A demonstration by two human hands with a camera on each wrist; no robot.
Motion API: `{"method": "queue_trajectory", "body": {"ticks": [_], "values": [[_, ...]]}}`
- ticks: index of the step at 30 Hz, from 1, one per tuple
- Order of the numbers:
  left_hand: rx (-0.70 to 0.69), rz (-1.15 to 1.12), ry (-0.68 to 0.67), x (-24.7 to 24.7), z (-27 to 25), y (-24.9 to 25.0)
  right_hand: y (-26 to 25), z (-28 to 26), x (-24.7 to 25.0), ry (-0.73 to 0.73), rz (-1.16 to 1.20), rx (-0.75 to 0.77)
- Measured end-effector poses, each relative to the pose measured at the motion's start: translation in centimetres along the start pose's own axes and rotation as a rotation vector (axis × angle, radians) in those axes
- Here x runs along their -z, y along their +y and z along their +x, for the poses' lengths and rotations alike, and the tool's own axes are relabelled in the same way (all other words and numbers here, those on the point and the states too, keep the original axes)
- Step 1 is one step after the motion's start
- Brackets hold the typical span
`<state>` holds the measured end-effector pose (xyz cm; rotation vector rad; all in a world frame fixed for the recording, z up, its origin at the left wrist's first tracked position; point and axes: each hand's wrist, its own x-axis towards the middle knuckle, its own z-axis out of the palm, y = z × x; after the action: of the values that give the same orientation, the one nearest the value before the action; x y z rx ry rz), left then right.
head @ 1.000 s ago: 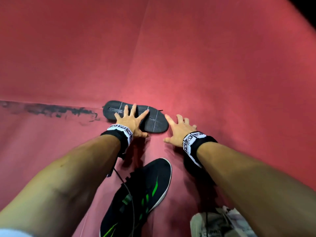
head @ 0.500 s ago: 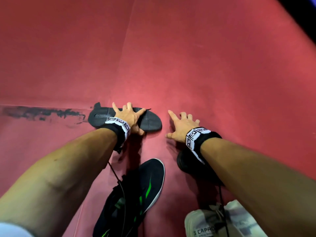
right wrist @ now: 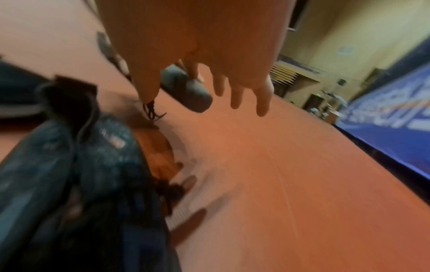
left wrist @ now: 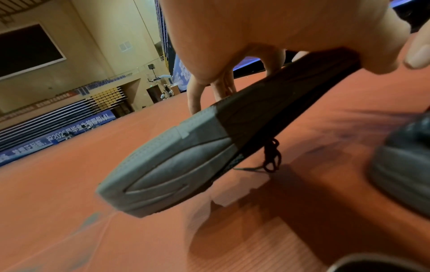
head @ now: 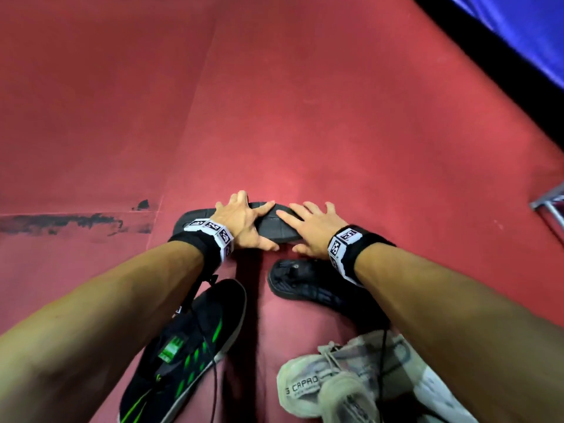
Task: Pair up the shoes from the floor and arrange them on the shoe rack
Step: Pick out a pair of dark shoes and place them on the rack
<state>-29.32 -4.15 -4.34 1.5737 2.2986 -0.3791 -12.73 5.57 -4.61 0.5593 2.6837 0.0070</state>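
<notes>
Pale grey-white knit sneaker [head: 351, 389], near bottom edge of head view: dark letters "CAPRO" on side, preceded by partly visible "S". Long blue banner [left wrist: 58, 139] along hall wall, left wrist view: white Chinese characters with digits "202"; remainder too blurred to read.

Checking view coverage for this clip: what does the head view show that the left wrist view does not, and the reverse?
Only the head view shows the black sneaker with green stripes, the pale lace-up sneaker and both wristbands.

Only the left wrist view shows the overturned shoe's grey tread close up, its heel lifted off the floor, a dangling black lace, and hall seating behind.

Both show the left hand gripping the overturned black shoe, the red floor.
</notes>
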Motion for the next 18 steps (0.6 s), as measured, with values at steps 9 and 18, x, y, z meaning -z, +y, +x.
{"method": "queue_trajectory", "body": {"ticks": [9, 18], "values": [[-0.002, -0.078, 0.058, 2.5, -1.5, 9.3, 5.7, -7.8, -2.0, 0.064, 0.008, -0.069], [-0.077, -0.121, 0.108, 0.7, -1.8, 21.2, 12.0, -15.5, -6.9, 0.106, 0.011, -0.141]]}}
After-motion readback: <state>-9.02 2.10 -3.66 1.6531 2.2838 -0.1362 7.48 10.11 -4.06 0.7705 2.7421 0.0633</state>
